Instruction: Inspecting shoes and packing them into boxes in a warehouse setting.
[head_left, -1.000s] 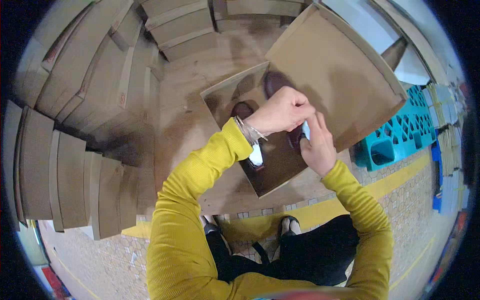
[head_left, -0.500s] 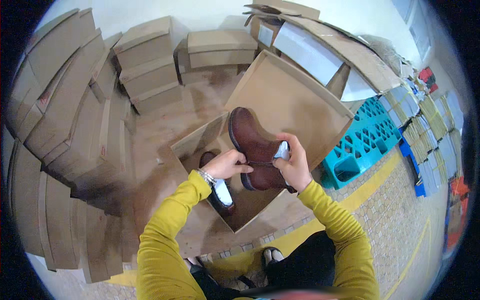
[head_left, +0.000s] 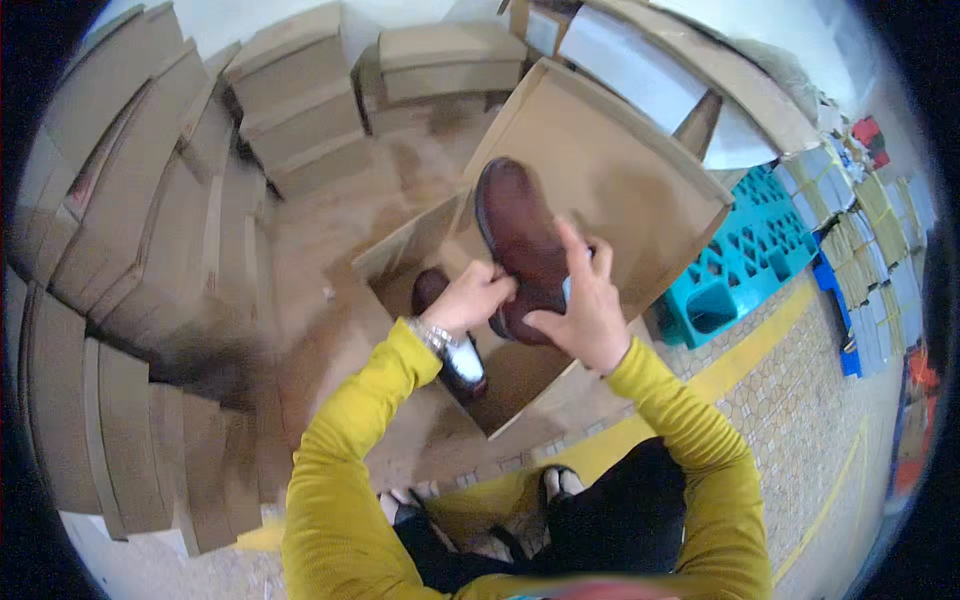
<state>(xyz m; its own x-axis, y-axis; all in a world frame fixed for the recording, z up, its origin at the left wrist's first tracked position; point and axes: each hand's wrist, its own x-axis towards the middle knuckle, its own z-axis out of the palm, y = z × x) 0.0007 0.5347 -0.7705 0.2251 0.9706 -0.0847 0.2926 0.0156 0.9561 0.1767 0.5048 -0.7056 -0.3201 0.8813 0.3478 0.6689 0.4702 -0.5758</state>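
Both hands hold the shoe (head_left: 522, 235) in the air over the box (head_left: 532, 388), its toe pointing away from the body and its sole turned toward the left. The left hand (head_left: 472, 298) has its fingers bunched, the tips meeting the sole's edge between toe and heel; it looks like a pinch, though the fingertips are partly lost against the dark leather. The right hand (head_left: 592, 318) grasps the shoe around its opening, thumb toward the heel and forefinger stretched along the upper, with a bit of pale stuffing (head_left: 567, 288) just inside the grip. To handle it well, I would let the right hand bear most of the weight and the left steady the sole, since a pinch alone could let the heel swing. Flat finger pads should suit the smooth leather better than nails, and a light right grip should avoid creasing the opening or squeezing out the stuffing. Mind the left wrist: its bracelet (head_left: 432, 335) hangs close above the other shoe (head_left: 430, 288), which lies in the box beneath that hand, and metal could scratch it. The lid (head_left: 635, 150), beyond the right fingers, also leaves an edge to avoid bumping.
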